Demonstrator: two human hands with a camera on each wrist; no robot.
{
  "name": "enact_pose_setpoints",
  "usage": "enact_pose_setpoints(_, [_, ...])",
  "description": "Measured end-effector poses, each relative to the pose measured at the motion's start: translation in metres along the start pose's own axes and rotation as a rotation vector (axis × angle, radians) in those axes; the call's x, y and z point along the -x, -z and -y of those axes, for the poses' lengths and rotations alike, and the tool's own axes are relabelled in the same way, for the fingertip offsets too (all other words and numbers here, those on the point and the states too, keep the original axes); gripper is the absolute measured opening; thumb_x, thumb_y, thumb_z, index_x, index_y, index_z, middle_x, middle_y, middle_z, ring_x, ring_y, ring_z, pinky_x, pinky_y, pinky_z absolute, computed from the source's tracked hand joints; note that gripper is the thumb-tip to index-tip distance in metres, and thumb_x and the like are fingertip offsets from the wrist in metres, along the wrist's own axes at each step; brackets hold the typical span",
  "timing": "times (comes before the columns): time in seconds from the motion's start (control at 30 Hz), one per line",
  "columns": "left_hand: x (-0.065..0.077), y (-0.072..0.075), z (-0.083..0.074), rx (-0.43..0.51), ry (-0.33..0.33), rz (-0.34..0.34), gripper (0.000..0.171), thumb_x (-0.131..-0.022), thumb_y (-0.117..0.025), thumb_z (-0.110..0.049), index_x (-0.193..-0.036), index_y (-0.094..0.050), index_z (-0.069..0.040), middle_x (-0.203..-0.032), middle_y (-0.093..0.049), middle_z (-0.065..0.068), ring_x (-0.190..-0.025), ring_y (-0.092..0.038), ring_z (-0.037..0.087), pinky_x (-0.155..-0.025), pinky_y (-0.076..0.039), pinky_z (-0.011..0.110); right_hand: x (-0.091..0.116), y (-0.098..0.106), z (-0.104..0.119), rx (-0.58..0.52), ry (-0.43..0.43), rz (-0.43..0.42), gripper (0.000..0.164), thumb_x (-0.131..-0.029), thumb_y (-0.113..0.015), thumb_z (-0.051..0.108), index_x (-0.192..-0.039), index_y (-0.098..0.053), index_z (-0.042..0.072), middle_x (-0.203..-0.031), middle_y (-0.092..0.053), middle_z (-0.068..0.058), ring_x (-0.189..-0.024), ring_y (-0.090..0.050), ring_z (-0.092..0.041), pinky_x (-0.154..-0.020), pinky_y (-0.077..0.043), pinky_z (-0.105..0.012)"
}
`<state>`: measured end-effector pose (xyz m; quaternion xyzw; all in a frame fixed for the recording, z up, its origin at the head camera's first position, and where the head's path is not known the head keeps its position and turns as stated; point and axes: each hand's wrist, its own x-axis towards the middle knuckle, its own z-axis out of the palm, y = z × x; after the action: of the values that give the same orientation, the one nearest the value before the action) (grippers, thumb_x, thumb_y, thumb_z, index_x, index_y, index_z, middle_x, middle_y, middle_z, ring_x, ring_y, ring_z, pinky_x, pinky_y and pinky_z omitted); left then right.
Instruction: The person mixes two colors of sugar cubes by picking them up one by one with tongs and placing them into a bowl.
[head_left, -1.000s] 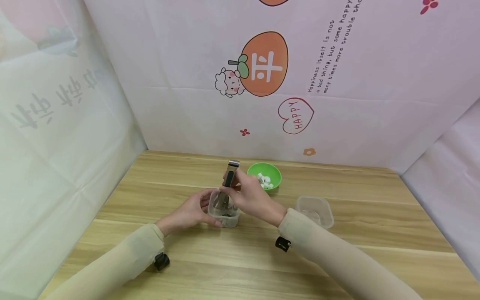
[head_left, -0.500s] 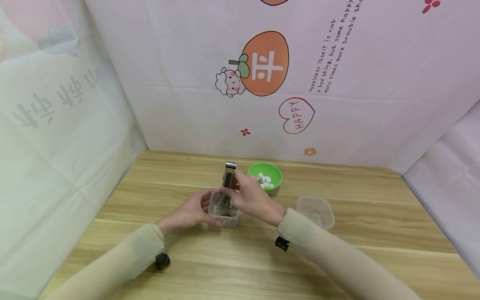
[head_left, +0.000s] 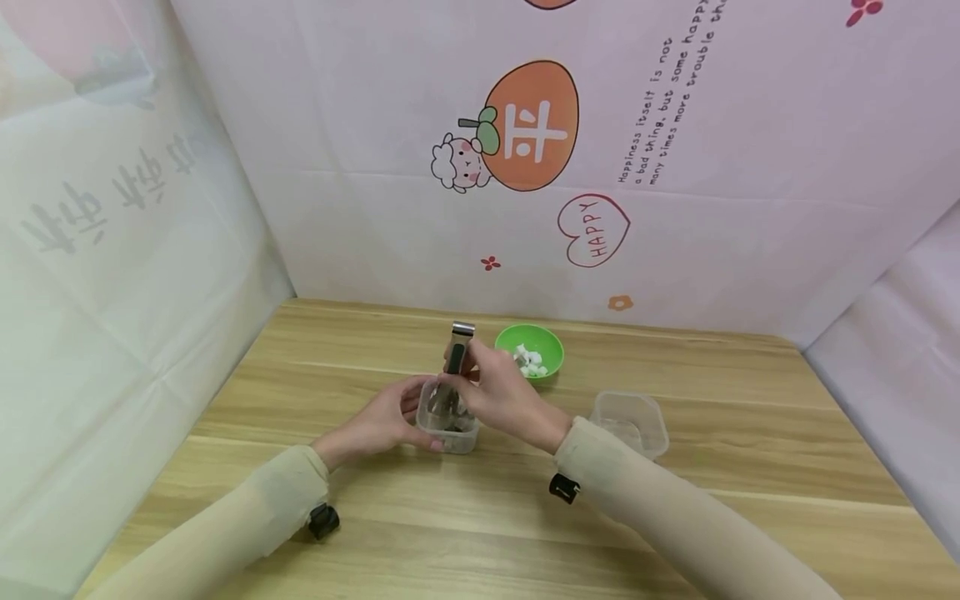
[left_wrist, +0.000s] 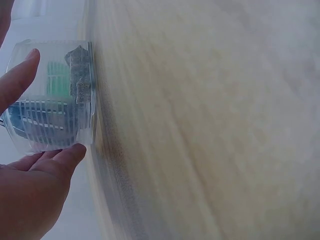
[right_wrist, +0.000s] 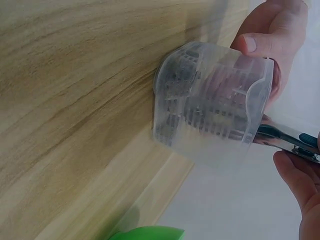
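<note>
My left hand (head_left: 375,427) grips a small clear plastic container (head_left: 459,444) standing on the table, thumb at the near side and fingers at the far side. Rough grey chunks (left_wrist: 79,75) lie at its bottom, seen through the wall in the left wrist view. In my right hand (head_left: 504,396) are metal tongs (head_left: 457,354) with dark grips, held upright and pinched between thumb and fingers. Their slotted ends (left_wrist: 42,117) reach down inside the container, near the chunks. Whether a chunk is caught between the ends cannot be made out.
Behind my right hand stands a green bowl (head_left: 516,336) with several white pieces (head_left: 531,364) in it. A second clear container (head_left: 654,421) sits to the right, beside my right forearm. A printed cloth wall (head_left: 375,242) rises at the table's back edge.
The tongs' top tilts slightly left, then stays about there, with their ends inside the container. Both hands keep nearly the same place.
</note>
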<state>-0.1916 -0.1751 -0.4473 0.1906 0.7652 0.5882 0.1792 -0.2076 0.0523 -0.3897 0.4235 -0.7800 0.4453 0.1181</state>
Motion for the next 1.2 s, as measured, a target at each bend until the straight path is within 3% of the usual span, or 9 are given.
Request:
enact_pose_setpoints(0.37, [-0.001, -0.002, 0.001, 0.004, 0.0, -0.001, 0.098, -0.079, -0.092, -0.003, -0.159, -0.036, 0.0, -0.159, -0.046, 0.019, -0.147, -0.043, 0.037, -0.122, -0.037, 0.047, 0.002, -0.002, 0.0, -0.001, -0.019, 0.004, 0.025, -0.094, -0.076, -0.005, -0.107, -0.056, 0.004, -0.092, -0.07, -0.007, -0.081, -0.072, -0.014, -0.067, -0.063, -0.022])
enact_pose_setpoints(0.6, [-0.001, -0.002, 0.0, 0.006, 0.003, -0.003, 0.099, -0.079, -0.093, -0.004, -0.16, -0.035, 0.001, -0.16, -0.044, 0.02, -0.147, -0.042, 0.038, -0.122, -0.037, 0.047, 0.002, -0.001, -0.001, -0.026, -0.02, -0.015, 0.023, -0.095, -0.074, -0.005, -0.109, -0.057, 0.002, -0.092, -0.071, -0.009, -0.081, -0.075, -0.028, -0.067, -0.063, -0.023])
enact_pose_setpoints(0.97, [0.0, -0.001, 0.0, 0.005, 0.012, -0.011, 0.099, -0.08, -0.092, -0.004, -0.159, -0.034, 0.003, -0.158, -0.045, 0.022, -0.147, -0.043, 0.039, -0.12, -0.04, 0.046, 0.001, 0.017, 0.007, -0.036, -0.087, -0.145, 0.024, -0.093, -0.078, -0.003, -0.109, -0.06, 0.0, -0.09, -0.075, -0.008, -0.079, -0.074, -0.014, -0.066, -0.064, -0.025])
enact_pose_setpoints(1.2, [0.001, 0.0, 0.002, 0.013, 0.017, -0.023, 0.101, -0.078, -0.094, -0.004, -0.159, -0.034, 0.004, -0.158, -0.046, 0.024, -0.146, -0.043, 0.042, -0.12, -0.039, 0.047, 0.001, 0.041, 0.016, -0.045, -0.072, -0.273, 0.024, -0.089, -0.081, -0.007, -0.105, -0.063, -0.002, -0.088, -0.075, -0.011, -0.076, -0.074, -0.02, -0.063, -0.065, -0.027])
